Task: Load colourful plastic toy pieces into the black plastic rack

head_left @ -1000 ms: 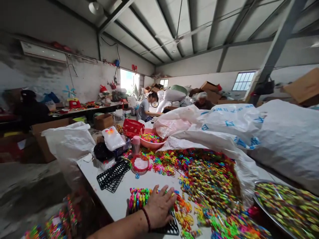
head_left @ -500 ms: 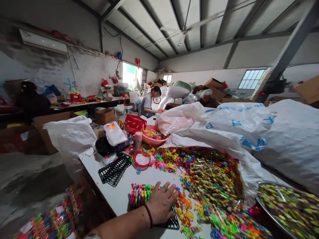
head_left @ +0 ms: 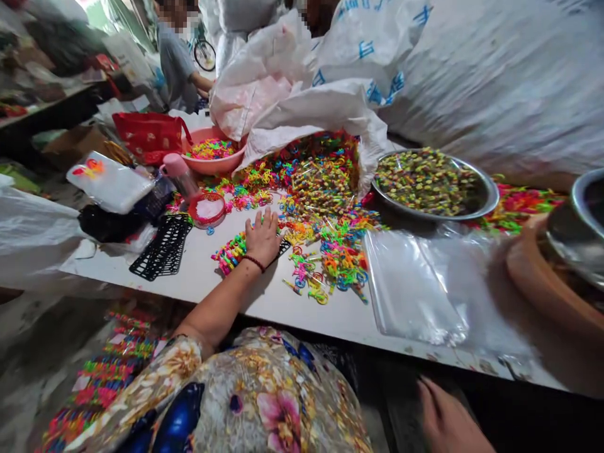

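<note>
My left hand (head_left: 263,239) lies flat with fingers spread over a row of small colourful plastic toys (head_left: 229,253). A black slotted rack (head_left: 284,246) shows a little beyond my fingers; the rest of it is hidden by the hand and toys. Below the table's front edge, at lower right, is my right hand (head_left: 448,415), slightly blurred, its visible fingers loosely stretched and nothing seen in them. Loose toys (head_left: 342,251) of the same bright colours are scattered to the right of my left hand. Several more black slotted racks (head_left: 163,245) lie stacked on the left.
An open white sack (head_left: 325,104) spills toys onto the table. Right of it stand a metal basin (head_left: 436,214) full of small pieces and clear plastic bags (head_left: 415,283). A red basket (head_left: 207,211), pink-lidded flask (head_left: 177,170) and pink basin (head_left: 217,165) stand behind. A co-worker (head_left: 177,63) is beyond.
The view has tilted down and turned right, bringing my right hand, the clear bags and more basins into sight. My left hand stays spread on the row of toys.
</note>
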`<act>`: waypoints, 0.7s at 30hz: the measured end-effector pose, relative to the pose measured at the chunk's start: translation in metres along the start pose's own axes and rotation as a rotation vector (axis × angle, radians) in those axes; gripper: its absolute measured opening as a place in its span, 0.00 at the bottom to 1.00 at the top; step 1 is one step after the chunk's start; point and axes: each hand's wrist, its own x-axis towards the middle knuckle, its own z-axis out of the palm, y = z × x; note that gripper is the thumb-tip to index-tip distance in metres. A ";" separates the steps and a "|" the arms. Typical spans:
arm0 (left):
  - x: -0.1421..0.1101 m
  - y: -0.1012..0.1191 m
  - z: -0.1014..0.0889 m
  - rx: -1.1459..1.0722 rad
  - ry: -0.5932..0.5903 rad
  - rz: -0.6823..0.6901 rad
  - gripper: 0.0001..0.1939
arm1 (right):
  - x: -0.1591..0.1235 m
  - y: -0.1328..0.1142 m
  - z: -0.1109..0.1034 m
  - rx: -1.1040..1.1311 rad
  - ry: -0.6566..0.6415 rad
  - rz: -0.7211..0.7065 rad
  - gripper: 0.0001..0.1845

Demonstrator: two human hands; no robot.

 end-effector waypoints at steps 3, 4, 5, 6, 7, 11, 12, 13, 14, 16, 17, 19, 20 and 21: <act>-0.001 -0.001 -0.006 -0.039 0.022 0.001 0.35 | 0.047 -0.046 0.047 0.102 -0.063 -0.278 0.15; -0.004 -0.003 -0.009 -0.062 0.043 0.012 0.35 | 0.062 -0.066 0.060 0.131 -0.099 -0.363 0.14; -0.010 -0.007 -0.013 -0.091 0.074 0.031 0.35 | 0.075 -0.085 0.071 0.151 -0.129 -0.430 0.14; -0.018 -0.011 -0.017 -0.128 0.113 0.057 0.33 | 0.087 -0.102 0.081 0.159 -0.159 -0.476 0.14; -0.028 -0.017 -0.022 -0.170 0.158 0.090 0.31 | 0.098 -0.115 0.088 0.157 -0.168 -0.502 0.14; -0.090 -0.045 -0.037 -0.334 0.340 0.234 0.20 | 0.129 -0.131 0.109 0.039 -0.098 -0.442 0.13; -0.107 -0.052 -0.038 -0.364 0.376 0.251 0.18 | 0.135 -0.129 0.113 -0.010 -0.100 -0.427 0.12; -0.124 -0.059 -0.038 -0.389 0.404 0.252 0.16 | 0.139 -0.127 0.116 -0.058 -0.117 -0.425 0.11; -0.139 -0.064 -0.036 -0.407 0.423 0.239 0.14 | 0.143 -0.125 0.119 -0.099 -0.139 -0.435 0.12; -0.164 -0.073 -0.027 -0.434 0.435 0.180 0.12 | 0.148 -0.122 0.123 -0.140 -0.161 -0.464 0.13; -0.174 -0.076 -0.021 -0.444 0.424 0.145 0.11 | 0.150 -0.121 0.124 -0.135 -0.148 -0.470 0.13; -0.187 -0.080 -0.008 -0.463 0.390 0.091 0.11 | 0.153 -0.121 0.126 -0.080 -0.106 -0.470 0.13; -0.190 -0.081 -0.001 -0.469 0.371 0.075 0.10 | 0.154 -0.121 0.126 -0.035 -0.090 -0.466 0.13; -0.192 -0.083 0.005 -0.471 0.358 0.065 0.10 | 0.155 -0.122 0.127 0.017 -0.083 -0.460 0.13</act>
